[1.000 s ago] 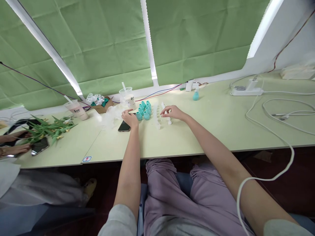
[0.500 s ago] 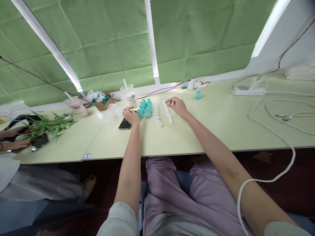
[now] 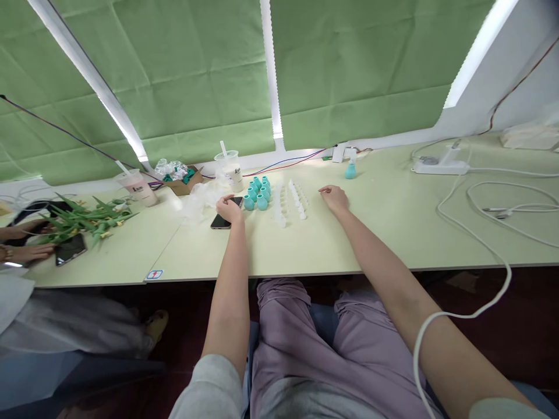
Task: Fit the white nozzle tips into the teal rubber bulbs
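My left hand [image 3: 229, 209] rests over a dark phone [image 3: 222, 222], its fingers loosely curled with nothing visible in them. To its right stand several turquoise bulb-shaped pieces [image 3: 262, 202] in two rows, their open necks facing up. Farther right, several small white translucent parts lie in two lines, a left line [image 3: 278, 210] and a right line [image 3: 299, 203]. My right hand [image 3: 335, 199] is right of these lines, apart from them, with its fingers closed together and no object showing. A single turquoise bulb with a clear top [image 3: 350, 170] stands beyond it.
Crumpled clear plastic [image 3: 198, 202], a small cardboard box [image 3: 183, 185] and two drink cups [image 3: 234, 170] sit at back left. At far left a co-worker's hands [image 3: 32, 253] are near green plants [image 3: 89, 218]. A power strip [image 3: 441, 167] and white cables lie right.
My right hand has drawn away from the right line of white parts, moving right and slightly nearer, and its fingers have closed. My left hand has curled its fingers, staying by the phone.
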The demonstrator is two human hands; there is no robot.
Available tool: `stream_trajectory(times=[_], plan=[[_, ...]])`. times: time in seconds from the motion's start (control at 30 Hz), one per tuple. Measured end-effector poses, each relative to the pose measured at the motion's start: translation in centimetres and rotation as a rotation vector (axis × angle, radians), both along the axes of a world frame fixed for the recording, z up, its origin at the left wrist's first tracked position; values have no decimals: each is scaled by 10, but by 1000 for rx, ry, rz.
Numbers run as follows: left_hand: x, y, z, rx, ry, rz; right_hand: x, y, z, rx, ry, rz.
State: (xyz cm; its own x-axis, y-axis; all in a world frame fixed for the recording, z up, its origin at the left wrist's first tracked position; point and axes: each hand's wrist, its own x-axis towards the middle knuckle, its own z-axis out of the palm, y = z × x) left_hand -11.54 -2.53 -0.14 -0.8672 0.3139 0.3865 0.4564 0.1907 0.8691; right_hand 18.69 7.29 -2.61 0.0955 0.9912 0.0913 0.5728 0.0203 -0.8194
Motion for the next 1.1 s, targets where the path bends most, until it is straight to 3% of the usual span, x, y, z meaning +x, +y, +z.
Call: stream_trajectory(times=[0.23, 0.4, 0.47, 0.53, 0.6, 0.67, 0.9, 1.1], plan=[[8, 0, 13, -129, 64, -246, -2, -2, 1, -8, -26, 29], [18, -7, 21, -132, 179, -239, -4, 0, 2, -14, 1, 50], [22, -9, 23, -89, 247, -270, -5, -1, 4, 27, 58, 147], [26, -10, 23, -52, 379, -328, -6, -3, 9, 85, 102, 360], [32, -10, 22, -20, 530, -379, -8, -6, 15, 134, 66, 586], [38, -11, 20, 4, 648, -413, -8, -9, 22, 162, -22, 712], [47, -11, 15, -35, 826, -486, 0, -14, 34, 171, -19, 765], [43, -12, 18, 46, 707, -330, 2, -27, 48, 62, 8, 890]])
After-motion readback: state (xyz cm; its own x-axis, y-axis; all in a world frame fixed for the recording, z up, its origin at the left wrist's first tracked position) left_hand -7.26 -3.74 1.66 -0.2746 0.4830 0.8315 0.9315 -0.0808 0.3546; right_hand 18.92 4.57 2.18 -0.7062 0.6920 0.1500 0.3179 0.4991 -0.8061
